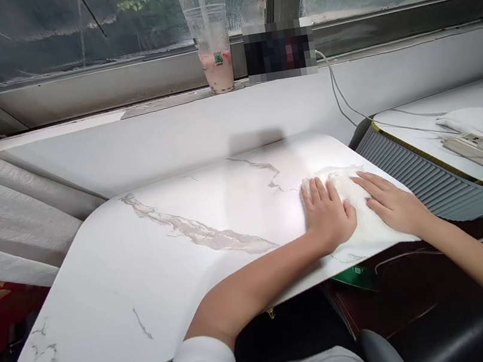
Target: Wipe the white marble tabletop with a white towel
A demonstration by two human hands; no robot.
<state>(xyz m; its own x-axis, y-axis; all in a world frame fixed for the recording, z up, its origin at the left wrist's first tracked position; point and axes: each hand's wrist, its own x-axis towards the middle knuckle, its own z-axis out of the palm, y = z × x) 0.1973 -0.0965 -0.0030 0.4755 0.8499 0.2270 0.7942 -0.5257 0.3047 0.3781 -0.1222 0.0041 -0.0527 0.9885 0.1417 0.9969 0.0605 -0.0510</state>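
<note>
A white cloth or tissue (347,192) lies spread at the right end of the white marble-patterned tabletop (206,307). My left hand (326,214) rests flat on the left part of it, fingers stretched away from me. On its right part lies my right hand (390,201), palm down with the fingers extended toward the left. Both palms press on the white material, and neither hand grips it. Its exact kind cannot be made out.
On the window sill stands a clear plastic cup (214,40) with a straw and pink drink, beside a blurred-out dark object (280,50). A white cable (339,91) hangs down to the right. Another table (431,116) bears a power strip (482,154). A curtain (3,198) hangs at left.
</note>
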